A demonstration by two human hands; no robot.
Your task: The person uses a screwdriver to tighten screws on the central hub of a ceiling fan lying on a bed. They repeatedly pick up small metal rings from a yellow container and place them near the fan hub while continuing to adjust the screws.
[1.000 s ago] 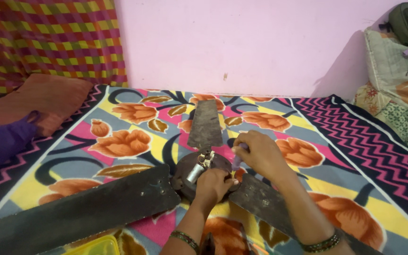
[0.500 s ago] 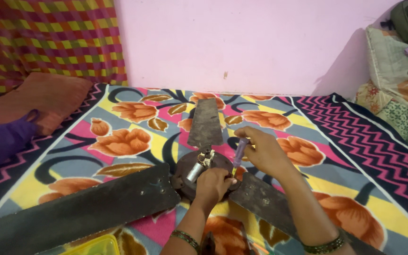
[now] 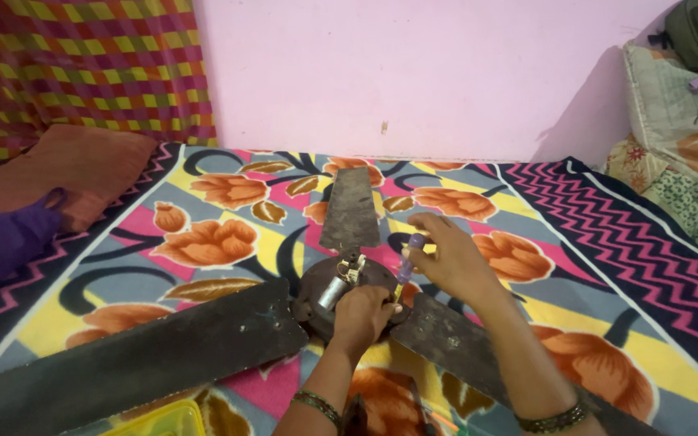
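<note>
A dusty dark ceiling fan lies flat on a flowered blanket (image 3: 228,242). Its round motor hub (image 3: 325,287) sits in the middle, with a metal shaft (image 3: 339,282) sticking up. One blade (image 3: 351,208) points away, one blade (image 3: 123,363) runs to the lower left, and a third (image 3: 478,347) passes under my right forearm. My left hand (image 3: 363,311) rests closed on the hub's near edge. My right hand (image 3: 450,257) grips a purple-handled screwdriver (image 3: 407,262), held upright with its tip down at the hub.
An orange pillow (image 3: 66,169) and a purple cloth (image 3: 2,242) lie at the left. A pink wall (image 3: 414,73) stands behind. Folded quilts (image 3: 688,137) are stacked at the right. A yellow plastic box (image 3: 155,421) shows at the bottom edge.
My right hand has turned the screwdriver more upright over the hub's right side. My left hand stays on the hub.
</note>
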